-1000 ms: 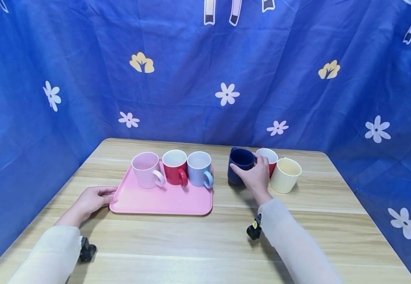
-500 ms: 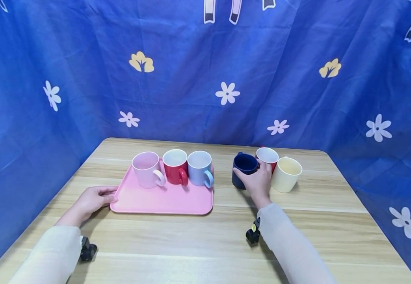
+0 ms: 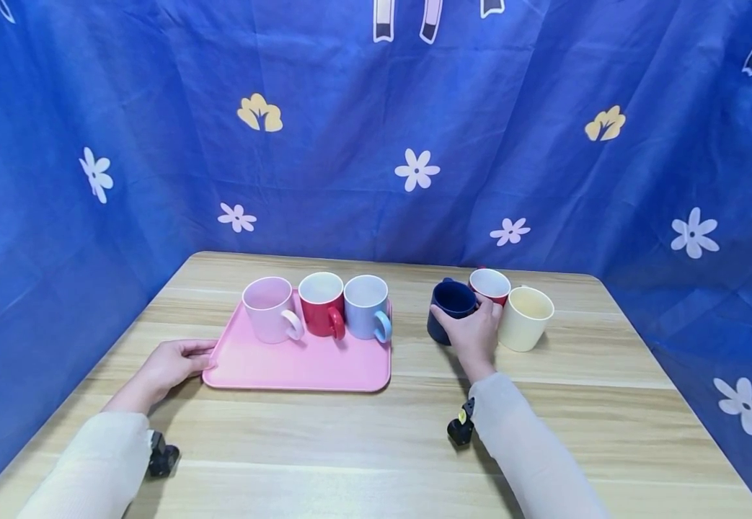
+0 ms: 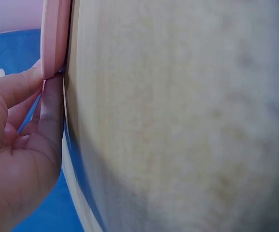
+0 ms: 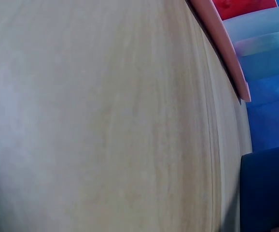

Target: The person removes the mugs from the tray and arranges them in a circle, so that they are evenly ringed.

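The right hand (image 3: 473,331) grasps the navy mug (image 3: 448,306); the left hand (image 3: 171,364), fingers relaxed, touches the tray's (image 3: 298,367) left edge.

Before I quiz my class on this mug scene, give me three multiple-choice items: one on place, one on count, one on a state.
1. Where does the dark blue mug stand?
A. on the pink tray
B. on the table, right of the tray
C. inside the cream mug

2. How many mugs stand on the pink tray?
A. two
B. three
C. five

3. What is the right hand doing?
A. gripping the dark blue mug
B. lying flat on the table
C. holding the tray

Answers: 1 B, it sits on bare wood beside the tray; 2 B, pink, red and light blue; 3 A, fingers wrap its side.
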Tool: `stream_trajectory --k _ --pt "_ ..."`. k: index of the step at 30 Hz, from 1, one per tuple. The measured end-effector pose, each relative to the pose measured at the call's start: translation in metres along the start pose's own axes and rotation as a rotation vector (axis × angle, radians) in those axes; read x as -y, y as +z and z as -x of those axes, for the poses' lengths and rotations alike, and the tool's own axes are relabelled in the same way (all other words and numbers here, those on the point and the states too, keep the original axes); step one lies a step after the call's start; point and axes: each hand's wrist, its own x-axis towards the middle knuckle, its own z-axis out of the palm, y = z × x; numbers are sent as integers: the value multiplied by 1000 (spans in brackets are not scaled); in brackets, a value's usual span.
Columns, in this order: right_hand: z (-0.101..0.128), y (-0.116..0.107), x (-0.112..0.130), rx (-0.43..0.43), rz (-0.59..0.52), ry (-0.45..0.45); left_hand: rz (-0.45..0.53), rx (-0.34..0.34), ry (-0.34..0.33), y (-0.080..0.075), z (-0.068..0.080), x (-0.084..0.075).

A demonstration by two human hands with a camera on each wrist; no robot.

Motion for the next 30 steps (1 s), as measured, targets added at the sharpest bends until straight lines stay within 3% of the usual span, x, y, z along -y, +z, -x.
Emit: stream_trajectory --k 23,30 --pt "1 3 3 -56 33 25 -19 -15 -2 -1 2 -2" --pt "4 0 3 -15 51 45 -34 -9 -6 0 3 -2"
